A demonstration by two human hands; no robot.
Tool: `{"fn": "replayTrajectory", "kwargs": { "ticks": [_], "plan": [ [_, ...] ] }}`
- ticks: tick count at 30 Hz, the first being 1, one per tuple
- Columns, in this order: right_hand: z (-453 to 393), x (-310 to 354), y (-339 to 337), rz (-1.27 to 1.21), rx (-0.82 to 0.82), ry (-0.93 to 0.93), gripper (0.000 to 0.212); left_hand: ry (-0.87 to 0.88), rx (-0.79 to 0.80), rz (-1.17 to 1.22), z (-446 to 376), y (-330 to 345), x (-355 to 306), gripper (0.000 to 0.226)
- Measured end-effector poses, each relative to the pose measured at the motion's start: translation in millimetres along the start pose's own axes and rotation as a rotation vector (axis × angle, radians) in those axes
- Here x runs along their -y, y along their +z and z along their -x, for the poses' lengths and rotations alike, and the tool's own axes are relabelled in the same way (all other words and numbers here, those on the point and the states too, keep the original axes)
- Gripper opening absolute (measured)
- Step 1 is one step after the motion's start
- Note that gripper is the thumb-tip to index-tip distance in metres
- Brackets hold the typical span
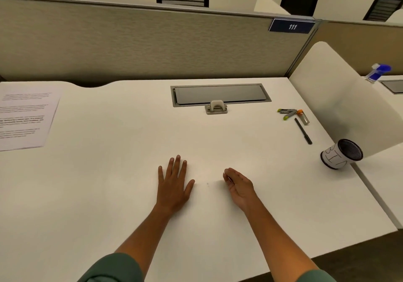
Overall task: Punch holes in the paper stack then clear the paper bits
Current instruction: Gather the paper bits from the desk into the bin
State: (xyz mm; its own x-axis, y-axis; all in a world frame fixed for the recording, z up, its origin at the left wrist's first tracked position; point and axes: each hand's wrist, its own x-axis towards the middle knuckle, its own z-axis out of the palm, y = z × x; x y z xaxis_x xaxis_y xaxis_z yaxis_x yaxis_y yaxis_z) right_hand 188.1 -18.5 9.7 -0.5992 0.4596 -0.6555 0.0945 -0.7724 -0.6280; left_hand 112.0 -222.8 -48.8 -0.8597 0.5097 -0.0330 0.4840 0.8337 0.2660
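Observation:
A printed paper stack (24,116) lies flat at the far left of the white desk (109,183). A small beige hole punch (216,107) stands at the middle back, just in front of a grey cable hatch. My left hand (174,183) rests palm down on the desk with fingers spread, holding nothing. My right hand (238,186) stands on its edge a little to the right, fingers slightly curled and empty. Between the two hands lies a tiny speck (207,184), perhaps a paper bit. Both hands are well apart from the punch and the stack.
A grey hatch (220,94) is set into the desk at the back. At the right lie a stapler-like tool (287,113), a small clear tube (304,117) and a black pen (303,131). A mesh cup (341,153) lies on its side by a white divider (340,98). A partition wall (141,42) closes off the back.

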Motion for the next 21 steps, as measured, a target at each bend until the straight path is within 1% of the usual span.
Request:
{"fn": "replayTrajectory", "kwargs": {
  "ticks": [6,10,13,18,21],
  "plan": [
    [5.2,23.2,-1.2,-0.275,0.093,0.089,0.02,0.064,0.007,-0.017,-28.2,-8.1,-31.2,0.07],
    [4.9,50.9,-8.3,-0.373,0.145,0.059,0.029,0.128,0.015,-0.028,-46.5,-12.1,-64.1,0.07],
    [4.1,76.4,-18.2,-0.418,0.153,0.023,0.027,0.172,0.023,-0.036,-59.8,-14.4,-93.0,0.071],
    [0.8,126.5,-49.6,-0.525,0.147,-0.03,0.029,0.26,0.022,-0.04,-81.5,-14.5,-150.2,0.071],
    [-2.5,159.5,-72.5,-0.594,0.14,-0.068,0.025,0.309,0.026,-0.04,-91.9,-12.1,-185.9,0.07]
  ]
}}
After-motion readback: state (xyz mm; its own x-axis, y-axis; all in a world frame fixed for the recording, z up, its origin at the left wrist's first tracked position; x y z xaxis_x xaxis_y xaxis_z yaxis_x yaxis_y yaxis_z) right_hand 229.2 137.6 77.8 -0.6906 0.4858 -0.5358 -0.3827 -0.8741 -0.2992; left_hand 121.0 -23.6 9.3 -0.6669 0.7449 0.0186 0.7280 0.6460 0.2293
